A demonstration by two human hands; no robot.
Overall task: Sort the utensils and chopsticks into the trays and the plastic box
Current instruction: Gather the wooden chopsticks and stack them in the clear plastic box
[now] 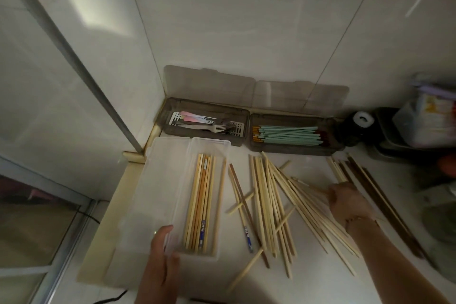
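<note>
White countertop (308,279) below tiled walls. Left hand (161,252) grips the clear plastic box (160,180), steadying it; right hand (345,201) closes round loose bamboo chopsticks (271,205). Best gather them parallel, tips aligned, before laying them in.

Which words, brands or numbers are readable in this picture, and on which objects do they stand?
None can be read.
Blue printed band on a chopstick in the clear plastic box: white marks, too blurred.
Blue band on a loose chopstick on the counter: too blurred.
Printed packaging at the right edge: too blurred.
</note>
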